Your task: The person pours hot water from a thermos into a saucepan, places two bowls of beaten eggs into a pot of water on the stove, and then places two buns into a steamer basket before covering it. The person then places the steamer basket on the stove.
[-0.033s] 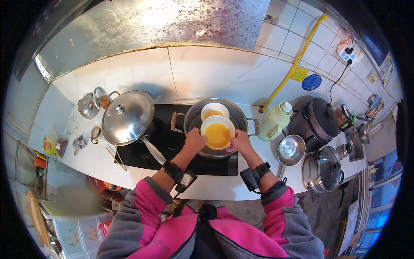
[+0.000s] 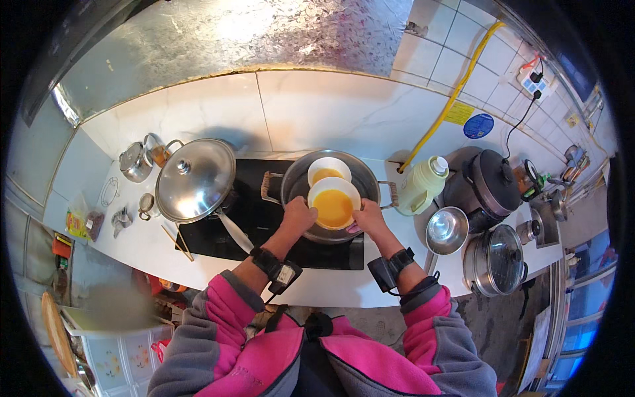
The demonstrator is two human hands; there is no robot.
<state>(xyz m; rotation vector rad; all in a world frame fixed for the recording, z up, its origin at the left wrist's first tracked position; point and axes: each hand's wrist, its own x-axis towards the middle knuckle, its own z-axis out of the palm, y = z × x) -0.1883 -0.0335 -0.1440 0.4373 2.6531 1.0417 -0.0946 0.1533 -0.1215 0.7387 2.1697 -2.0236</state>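
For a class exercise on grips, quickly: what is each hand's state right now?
Left hand: closed, holding the front white bowl of yellow liquid at its left side.
Right hand: closed, holding that bowl's right side.

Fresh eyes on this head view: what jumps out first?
The white bowl of yellow liquid, near the centre, seen against the wide metal pot, with the left hand and right hand gripping its sides. A second white bowl shows just beyond it. Then the shiny domed lid, left of the pot.

Flask [image 2: 423,186] right of pot [image 2: 294,177]
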